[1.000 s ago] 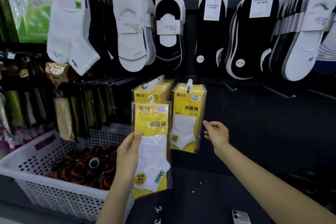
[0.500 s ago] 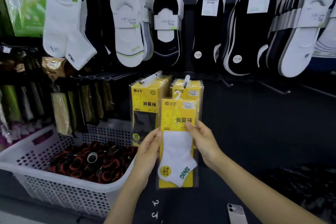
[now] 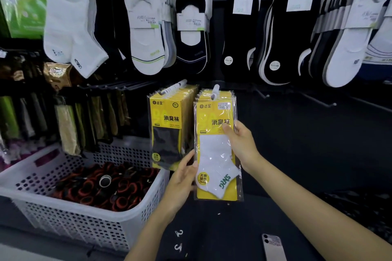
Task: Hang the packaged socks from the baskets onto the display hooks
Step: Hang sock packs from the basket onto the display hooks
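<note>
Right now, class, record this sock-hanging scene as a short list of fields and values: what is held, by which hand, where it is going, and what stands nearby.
held item: white-sock pack, yellow card, clear wrapper
left hand: grips pack's lower left edge
right hand: grips pack's right side, thumb on front
pack position: top at the right hook, in front of matching packs; whether threaded cannot be told
neighbour hook: dark-sock packs
basket: white, perforated, holds dark rolled items with red-orange rims
phone: lies lower right

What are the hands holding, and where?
A yellow sock packet: the left hand grips its lower left edge, and the right hand pinches its right edge, higher up.
</note>
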Demonstrator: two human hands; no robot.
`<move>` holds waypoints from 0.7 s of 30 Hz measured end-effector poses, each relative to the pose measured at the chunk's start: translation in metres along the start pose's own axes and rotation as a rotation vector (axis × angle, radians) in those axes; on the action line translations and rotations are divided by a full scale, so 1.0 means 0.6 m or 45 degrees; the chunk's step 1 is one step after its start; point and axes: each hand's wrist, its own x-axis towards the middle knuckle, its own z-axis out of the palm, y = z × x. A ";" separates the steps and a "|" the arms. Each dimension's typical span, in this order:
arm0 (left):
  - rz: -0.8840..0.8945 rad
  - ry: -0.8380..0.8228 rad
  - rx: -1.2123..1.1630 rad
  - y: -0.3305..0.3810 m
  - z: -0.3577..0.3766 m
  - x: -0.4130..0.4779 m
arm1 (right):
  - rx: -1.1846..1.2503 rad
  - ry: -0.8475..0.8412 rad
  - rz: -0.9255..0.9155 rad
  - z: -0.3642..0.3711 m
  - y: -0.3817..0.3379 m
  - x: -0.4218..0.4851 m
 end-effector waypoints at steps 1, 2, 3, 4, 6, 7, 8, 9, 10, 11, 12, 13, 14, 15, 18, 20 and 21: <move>-0.007 0.015 -0.004 -0.002 -0.002 0.001 | -0.013 0.014 0.020 0.003 0.002 0.004; -0.008 0.029 -0.005 -0.005 -0.004 0.002 | -0.019 0.033 0.047 0.004 0.004 0.009; -0.003 0.042 0.005 -0.007 -0.005 0.003 | -0.011 0.051 0.085 0.005 0.007 0.012; 0.003 0.054 0.028 -0.009 -0.005 0.003 | 0.008 0.065 0.137 0.004 0.010 0.016; -0.014 0.073 0.086 -0.016 -0.005 0.003 | 0.058 0.081 0.250 0.001 0.018 0.018; -0.033 0.077 0.110 -0.023 -0.005 0.003 | 0.065 0.092 0.285 -0.002 0.025 0.020; -0.052 0.080 0.133 -0.031 -0.005 0.002 | 0.051 0.111 0.304 -0.005 0.033 0.020; -0.073 0.084 0.153 -0.039 -0.005 0.001 | 0.034 0.133 0.316 -0.009 0.043 0.020; -0.097 0.091 0.174 -0.047 -0.006 0.000 | 0.024 0.152 0.328 -0.013 0.052 0.017; -0.121 0.099 0.195 -0.055 -0.008 -0.002 | 0.024 0.167 0.339 -0.019 0.062 0.012; -0.142 0.109 0.214 -0.063 -0.010 -0.003 | 0.016 0.177 0.345 -0.025 0.074 0.005; -0.161 0.116 0.231 -0.072 -0.013 -0.004 | -0.007 0.186 0.348 -0.033 0.085 -0.004; -0.184 0.120 0.250 -0.083 -0.015 -0.006 | -0.046 0.196 0.355 -0.042 0.098 -0.015; -0.213 0.125 0.269 -0.096 -0.017 -0.009 | -0.088 0.205 0.371 -0.052 0.113 -0.028; -0.342 0.118 0.344 -0.147 -0.020 -0.024 | -0.164 0.185 0.448 -0.082 0.164 -0.082; -0.441 0.055 0.427 -0.189 -0.018 -0.040 | -0.185 0.116 0.526 -0.099 0.202 -0.130; -0.489 0.041 0.446 -0.211 -0.015 -0.050 | -0.210 0.066 0.575 -0.106 0.222 -0.156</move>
